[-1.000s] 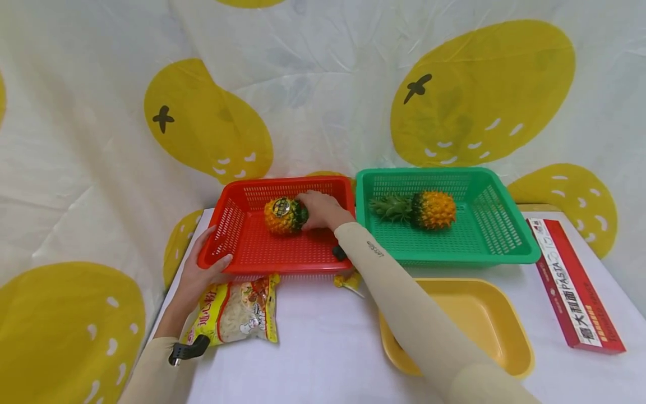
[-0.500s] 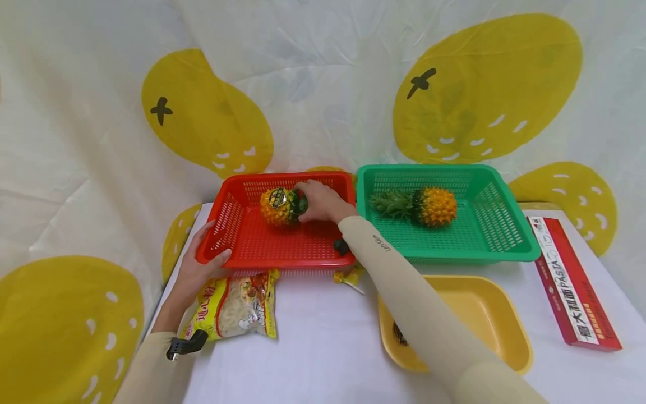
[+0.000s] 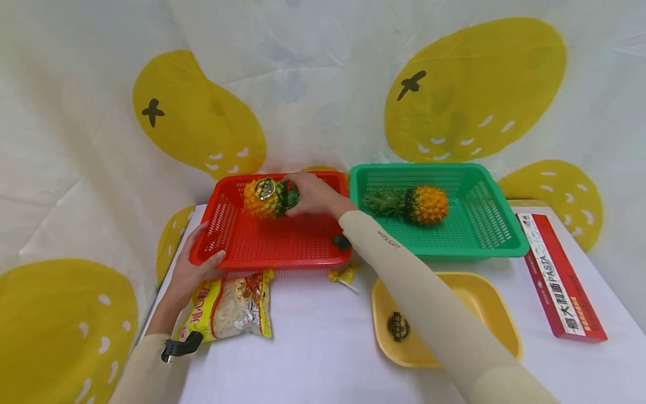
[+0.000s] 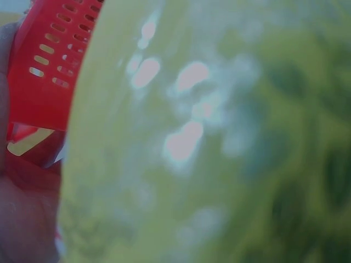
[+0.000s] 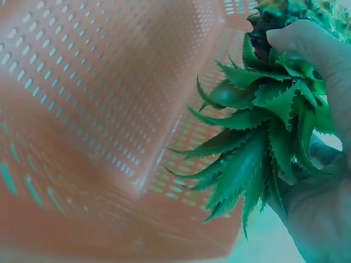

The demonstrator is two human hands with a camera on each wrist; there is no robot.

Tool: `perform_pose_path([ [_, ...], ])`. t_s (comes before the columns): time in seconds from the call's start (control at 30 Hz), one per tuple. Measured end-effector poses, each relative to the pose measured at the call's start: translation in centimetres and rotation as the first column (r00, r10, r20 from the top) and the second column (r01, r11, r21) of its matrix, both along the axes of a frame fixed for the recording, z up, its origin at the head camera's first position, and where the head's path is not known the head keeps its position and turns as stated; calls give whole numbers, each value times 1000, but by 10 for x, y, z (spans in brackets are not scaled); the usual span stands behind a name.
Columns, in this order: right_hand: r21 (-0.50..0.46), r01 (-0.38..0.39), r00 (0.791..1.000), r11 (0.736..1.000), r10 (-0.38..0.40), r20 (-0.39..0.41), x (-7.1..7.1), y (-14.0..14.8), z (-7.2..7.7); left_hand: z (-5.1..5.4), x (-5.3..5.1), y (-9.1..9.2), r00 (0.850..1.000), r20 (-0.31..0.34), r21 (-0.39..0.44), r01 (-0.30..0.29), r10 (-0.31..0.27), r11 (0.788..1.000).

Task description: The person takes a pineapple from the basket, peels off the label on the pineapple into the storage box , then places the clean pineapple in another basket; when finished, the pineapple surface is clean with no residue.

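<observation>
In the head view my right hand (image 3: 313,193) grips a pineapple (image 3: 259,206) at the base of its leaves, over the red basket (image 3: 282,262). The fruit carries a round dark sticker, and its orange end points left. In the right wrist view the thumb presses just above the green leaves (image 5: 269,126), which hang over the perforated basket. My left hand (image 3: 192,275) lies spread at the basket's front left corner, thumb along the front rim and fingers by the left side. Close to the left wrist camera, a blurred yellow bag (image 4: 192,164) covers most of the view.
A second pineapple (image 3: 426,205) lies in the green basket (image 3: 474,251) on the right. In front are a yellow tray (image 3: 471,278) with a dark sticker, a yellow wrapped lollipop (image 3: 345,275) and a bag of noodles (image 3: 234,308). A red pasta box (image 3: 560,280) lies far right.
My right hand has moved the pineapple left and up within the red basket, and it now looks raised off the floor. The left hand has kept its place at the corner.
</observation>
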State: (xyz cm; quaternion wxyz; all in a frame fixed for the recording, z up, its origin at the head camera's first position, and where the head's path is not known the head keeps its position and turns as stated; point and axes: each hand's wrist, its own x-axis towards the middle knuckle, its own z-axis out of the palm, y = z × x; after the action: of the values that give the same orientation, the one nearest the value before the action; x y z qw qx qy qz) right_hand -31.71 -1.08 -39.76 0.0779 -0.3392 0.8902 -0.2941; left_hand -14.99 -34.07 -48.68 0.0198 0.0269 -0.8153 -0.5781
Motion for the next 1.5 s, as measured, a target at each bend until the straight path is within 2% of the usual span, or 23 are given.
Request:
perform_pose_path([
  [0.2, 39, 8, 998, 999, -6, -58, 9, 5, 16, -1, 1, 1, 1000, 4, 6, -4, 4, 1000],
  [0.4, 34, -15, 994, 999, 19, -106, 23, 16, 32, -4, 0, 0, 1000, -3, 0, -4, 4, 1000],
  [0.7, -20, -44, 990, 999, 41, -133, 48, 29, 48, -7, -1, -1, 1000, -4, 9, 12, -12, 1000],
  [0.93, -18, -52, 990, 998, 49, -134, 70, 35, 59, -3, 2, 0, 1000, -5, 13, 9, -9, 1000],
  [1.23, -33, -59, 987, 998, 53, -152, 100, 48, 65, -3, 1, 0, 1000, -10, -19, 5, -5, 1000],
  [1.5, -41, -81, 987, 996, 74, -146, 126, 63, 60, -4, -1, -2, 1000, -13, -37, 11, -12, 999],
])
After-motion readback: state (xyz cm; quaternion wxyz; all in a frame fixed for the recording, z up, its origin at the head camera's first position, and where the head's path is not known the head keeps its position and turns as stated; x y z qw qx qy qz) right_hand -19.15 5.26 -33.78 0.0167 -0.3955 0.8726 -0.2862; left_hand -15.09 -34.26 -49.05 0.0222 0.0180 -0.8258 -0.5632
